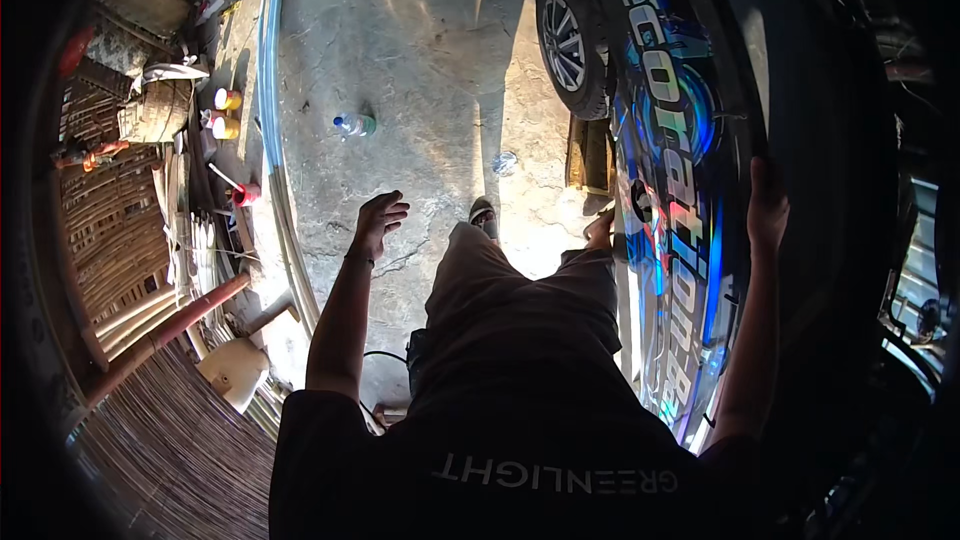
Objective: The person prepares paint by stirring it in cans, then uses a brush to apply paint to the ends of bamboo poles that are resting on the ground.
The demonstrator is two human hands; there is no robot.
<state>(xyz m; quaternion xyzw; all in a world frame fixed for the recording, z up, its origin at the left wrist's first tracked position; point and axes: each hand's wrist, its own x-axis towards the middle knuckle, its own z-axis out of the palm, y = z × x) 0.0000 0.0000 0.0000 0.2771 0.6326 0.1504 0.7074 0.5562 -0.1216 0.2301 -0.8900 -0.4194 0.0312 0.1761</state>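
Note:
My left hand (383,218) hangs in the air over the concrete floor (420,70), fingers loosely bent and apart, with nothing in it. On the right, my right hand (768,215) rests at the dark upper edge of a vehicle's side panel (690,210). Its fingers stretch forward in shadow, and their tips are hard to make out. The panel is covered in shiny blue and black graphics with large pale lettering. Ahead of the panel's lower part is a tyre with a spoked wheel (565,43).
A clear plastic bottle (355,124) and crumpled clear plastic (504,163) lie on the floor. Long pale pipes (270,90) run along the left. Beyond them stand a red pot (245,194) with a stick in it, yellow-topped cans (227,128), a bamboo pole (170,335) and a woven wall.

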